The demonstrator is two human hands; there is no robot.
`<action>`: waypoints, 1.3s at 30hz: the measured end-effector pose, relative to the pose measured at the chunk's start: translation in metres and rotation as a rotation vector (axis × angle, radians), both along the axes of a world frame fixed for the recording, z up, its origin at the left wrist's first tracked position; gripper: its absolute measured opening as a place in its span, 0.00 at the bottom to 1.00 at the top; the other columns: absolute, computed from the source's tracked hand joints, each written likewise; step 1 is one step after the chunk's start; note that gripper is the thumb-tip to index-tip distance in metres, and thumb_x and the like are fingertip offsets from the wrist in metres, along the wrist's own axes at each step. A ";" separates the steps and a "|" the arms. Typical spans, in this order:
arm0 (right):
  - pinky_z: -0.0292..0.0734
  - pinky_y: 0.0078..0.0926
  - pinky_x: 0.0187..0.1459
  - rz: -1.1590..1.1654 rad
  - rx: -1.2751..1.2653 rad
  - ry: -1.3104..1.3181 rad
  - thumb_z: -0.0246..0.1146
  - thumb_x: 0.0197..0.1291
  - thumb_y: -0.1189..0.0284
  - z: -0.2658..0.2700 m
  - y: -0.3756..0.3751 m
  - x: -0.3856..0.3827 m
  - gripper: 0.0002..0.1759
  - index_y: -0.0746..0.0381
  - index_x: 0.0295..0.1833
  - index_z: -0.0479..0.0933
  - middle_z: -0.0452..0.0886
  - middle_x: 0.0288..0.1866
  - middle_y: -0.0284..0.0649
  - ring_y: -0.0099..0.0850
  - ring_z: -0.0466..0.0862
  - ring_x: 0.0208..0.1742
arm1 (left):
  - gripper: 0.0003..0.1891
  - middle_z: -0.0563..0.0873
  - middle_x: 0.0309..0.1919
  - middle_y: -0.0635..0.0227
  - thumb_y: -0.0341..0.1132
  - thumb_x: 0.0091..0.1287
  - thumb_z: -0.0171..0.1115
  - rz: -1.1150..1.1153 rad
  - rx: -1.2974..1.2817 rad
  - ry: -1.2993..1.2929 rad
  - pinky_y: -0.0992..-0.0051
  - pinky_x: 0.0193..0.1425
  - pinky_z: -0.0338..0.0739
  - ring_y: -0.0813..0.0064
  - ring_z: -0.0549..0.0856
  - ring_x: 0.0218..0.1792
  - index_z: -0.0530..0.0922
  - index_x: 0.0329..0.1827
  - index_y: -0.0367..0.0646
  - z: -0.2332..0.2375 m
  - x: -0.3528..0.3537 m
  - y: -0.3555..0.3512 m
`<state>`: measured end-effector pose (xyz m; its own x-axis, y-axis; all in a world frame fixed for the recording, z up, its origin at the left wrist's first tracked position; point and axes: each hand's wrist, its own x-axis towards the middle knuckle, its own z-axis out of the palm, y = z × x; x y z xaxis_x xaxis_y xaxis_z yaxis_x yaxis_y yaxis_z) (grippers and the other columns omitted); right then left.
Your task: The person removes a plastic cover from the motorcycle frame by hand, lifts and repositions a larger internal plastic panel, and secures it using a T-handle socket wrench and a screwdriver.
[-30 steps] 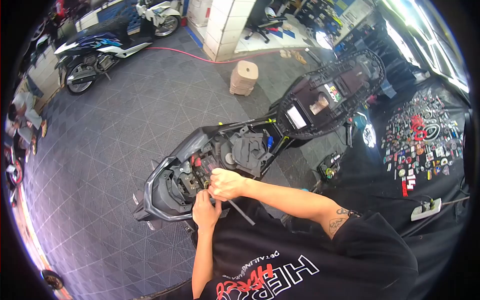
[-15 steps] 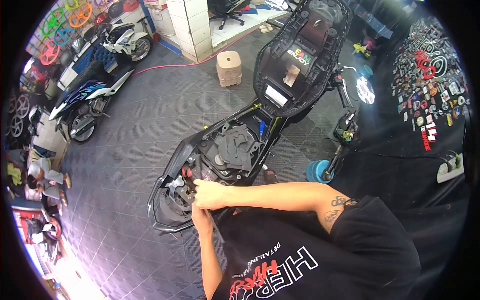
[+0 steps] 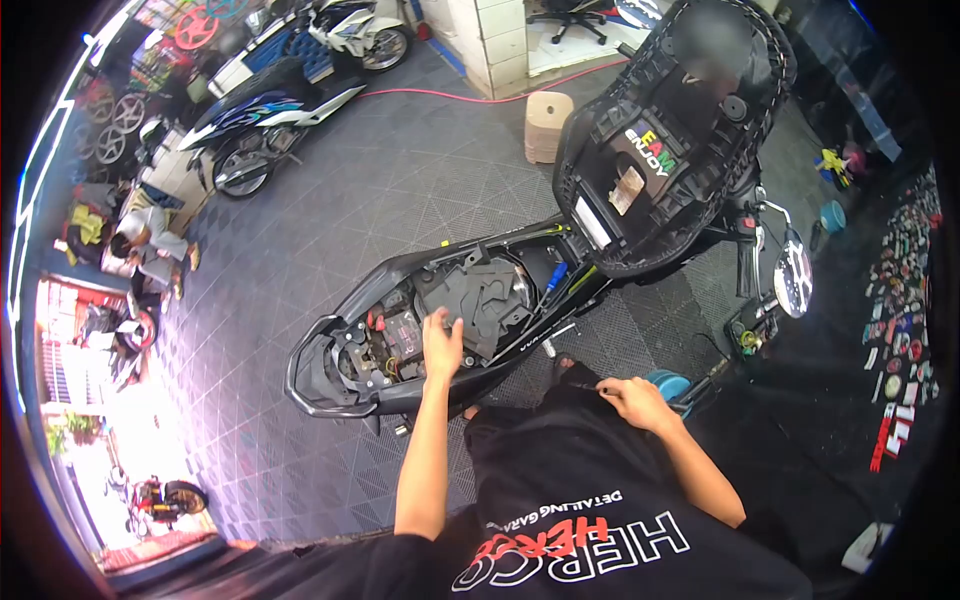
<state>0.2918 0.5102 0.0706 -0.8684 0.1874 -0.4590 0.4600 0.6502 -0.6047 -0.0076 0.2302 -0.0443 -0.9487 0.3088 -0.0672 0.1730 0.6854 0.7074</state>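
My left hand (image 3: 442, 345) is over the near side of the opened scooter body (image 3: 350, 400), holding nothing, with its thumb and fingers apart. Just left of it sits a battery (image 3: 404, 337) with a red terminal cover (image 3: 376, 320). Beyond the fingertips lies a dark grey, irregularly shaped cover (image 3: 480, 300). My right hand (image 3: 640, 402) is closed above my lap, away from the scooter. A small dark thing (image 3: 600, 389) pokes out at its fingertips, too small to name. A blue-handled screwdriver (image 3: 556, 277) lies in the body's front end.
The raised seat unit (image 3: 650, 190) stands at the upper right, beside a mirror (image 3: 793, 275). A beige stool (image 3: 549, 128) is behind the scooter. Near my right hand is a blue bucket (image 3: 672, 385). Another scooter (image 3: 265, 125) and a crouching person (image 3: 150, 240) are at the left.
My hands were together at the scooter's rear compartment. Now they are apart: my right hand has drawn back to the right, and my left is by the grey cover. The view has shifted.
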 end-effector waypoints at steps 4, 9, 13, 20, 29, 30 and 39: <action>0.81 0.55 0.53 -0.062 0.031 -0.053 0.63 0.77 0.62 0.008 0.037 0.018 0.15 0.55 0.60 0.86 0.90 0.42 0.53 0.57 0.89 0.49 | 0.37 0.78 0.70 0.48 0.43 0.69 0.77 0.075 -0.189 0.027 0.54 0.76 0.73 0.45 0.76 0.72 0.72 0.76 0.34 -0.025 -0.030 0.027; 0.81 0.54 0.53 -0.033 0.020 -0.075 0.64 0.76 0.64 -0.011 0.062 0.035 0.14 0.58 0.59 0.86 0.91 0.45 0.54 0.58 0.88 0.51 | 0.44 0.78 0.70 0.50 0.47 0.58 0.85 0.058 -0.389 -0.108 0.54 0.75 0.76 0.46 0.78 0.71 0.74 0.75 0.38 -0.030 -0.036 0.039; 0.81 0.55 0.54 0.101 0.034 -0.139 0.66 0.74 0.65 -0.017 0.063 0.031 0.14 0.57 0.58 0.87 0.90 0.45 0.55 0.59 0.88 0.52 | 0.38 0.80 0.66 0.49 0.44 0.56 0.87 0.143 -0.328 -0.126 0.54 0.70 0.80 0.47 0.81 0.68 0.80 0.68 0.41 -0.004 -0.029 0.042; 0.81 0.52 0.54 0.194 -0.022 -0.103 0.64 0.73 0.69 -0.010 0.046 -0.020 0.13 0.63 0.58 0.86 0.90 0.45 0.58 0.59 0.88 0.51 | 0.29 0.90 0.54 0.51 0.36 0.64 0.83 0.359 0.341 -0.193 0.66 0.64 0.81 0.60 0.89 0.58 0.80 0.63 0.30 -0.011 -0.003 -0.002; 0.80 0.50 0.50 -0.001 -0.087 0.000 0.62 0.71 0.77 0.056 -0.020 -0.127 0.14 0.67 0.58 0.84 0.89 0.39 0.58 0.58 0.90 0.47 | 0.22 0.87 0.56 0.62 0.28 0.73 0.73 0.643 1.055 -0.454 0.68 0.58 0.84 0.71 0.88 0.54 0.73 0.66 0.41 0.057 0.033 -0.174; 0.80 0.51 0.50 -0.100 -0.115 0.034 0.62 0.71 0.77 0.064 -0.031 -0.141 0.14 0.68 0.59 0.84 0.89 0.38 0.58 0.58 0.90 0.47 | 0.20 0.88 0.55 0.63 0.27 0.74 0.72 0.627 1.064 -0.445 0.68 0.57 0.85 0.71 0.88 0.53 0.73 0.65 0.42 0.052 0.032 -0.192; 0.80 0.52 0.63 -0.226 0.151 0.013 0.62 0.72 0.76 -0.035 -0.021 -0.186 0.20 0.72 0.65 0.81 0.86 0.55 0.67 0.61 0.86 0.62 | 0.16 0.89 0.54 0.65 0.24 0.74 0.70 0.598 0.958 -0.468 0.73 0.57 0.83 0.74 0.88 0.53 0.75 0.60 0.42 0.057 0.035 -0.246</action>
<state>0.1057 0.4888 0.0353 -0.8026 0.4423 -0.4003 0.5963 0.6153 -0.5156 0.0274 -0.0160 0.0127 -0.9034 -0.0556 -0.4251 -0.3976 -0.2626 0.8792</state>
